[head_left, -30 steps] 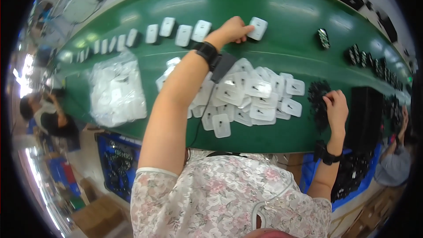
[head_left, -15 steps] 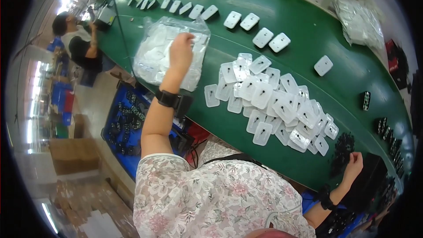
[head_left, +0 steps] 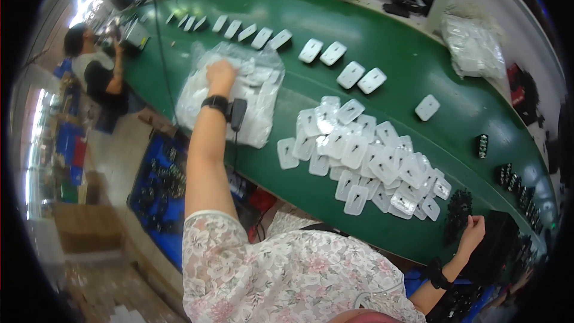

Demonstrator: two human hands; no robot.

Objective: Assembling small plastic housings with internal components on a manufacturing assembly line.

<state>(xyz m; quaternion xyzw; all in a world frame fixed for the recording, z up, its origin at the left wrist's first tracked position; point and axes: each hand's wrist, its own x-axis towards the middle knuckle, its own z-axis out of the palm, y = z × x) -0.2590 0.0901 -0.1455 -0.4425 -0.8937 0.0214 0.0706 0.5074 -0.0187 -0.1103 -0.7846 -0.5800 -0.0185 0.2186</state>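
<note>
My left hand (head_left: 222,75) is over a clear plastic bag (head_left: 194,98) on the left of the bench, among the white plastic pieces (head_left: 254,103) in it. Its fingers are curled down, and whatever they grip is hidden. At the right, my right hand (head_left: 473,232) is closed in a pinch beside a pile of small black parts (head_left: 458,209); anything between the fingertips is too small to make out. Between my hands lies a heap of translucent white covers (head_left: 382,164), many with a small dark piece on them.
White rectangular housings (head_left: 311,51) stand in a row along the far side of the green bench (head_left: 359,24). Dark parts (head_left: 508,176) line the right edge, near a black box (head_left: 496,242). A blue bin (head_left: 149,203) is on the floor. Another person (head_left: 98,72) works at far left.
My left hand has moved left and down into the bag's pieces. My right hand stays beside the black pile, still pinched. The whole view has shifted slightly.
</note>
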